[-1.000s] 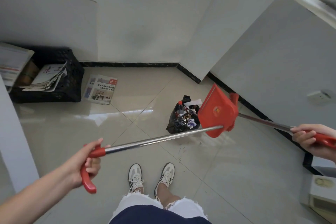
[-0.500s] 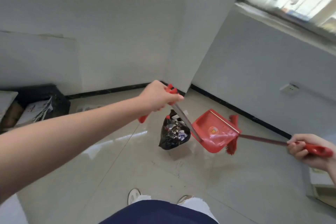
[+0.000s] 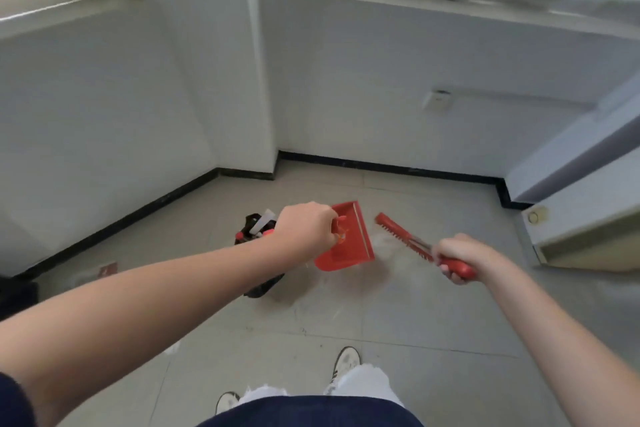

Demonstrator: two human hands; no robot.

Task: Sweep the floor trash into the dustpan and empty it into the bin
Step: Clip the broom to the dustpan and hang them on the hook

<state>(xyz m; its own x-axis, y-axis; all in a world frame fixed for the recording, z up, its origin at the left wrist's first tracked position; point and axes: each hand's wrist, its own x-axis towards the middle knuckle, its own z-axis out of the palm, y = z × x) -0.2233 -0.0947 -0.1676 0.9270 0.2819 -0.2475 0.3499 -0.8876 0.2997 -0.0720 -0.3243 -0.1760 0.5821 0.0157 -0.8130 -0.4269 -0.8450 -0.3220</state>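
Observation:
A red dustpan (image 3: 349, 239) stands on the grey tile floor ahead of me, its open tray facing up. My left hand (image 3: 306, 229) is closed around the top of its handle, which the hand hides. My right hand (image 3: 457, 258) grips the red handle of a red broom; the broom head (image 3: 398, 234) lies just right of the dustpan, apart from it. A black bin bag (image 3: 258, 229) full of trash sits to the left of the dustpan, partly hidden by my left forearm.
White walls with black skirting close the corner behind the dustpan. A pillar juts out at the back centre. A pale cabinet (image 3: 585, 218) stands at the right. My two white shoes (image 3: 346, 360) are on the tiles near me.
The view has swung right and down. My left hand has come over the dustpan, and the broom head has moved out from behind the pan to its right side. The bag stays left.

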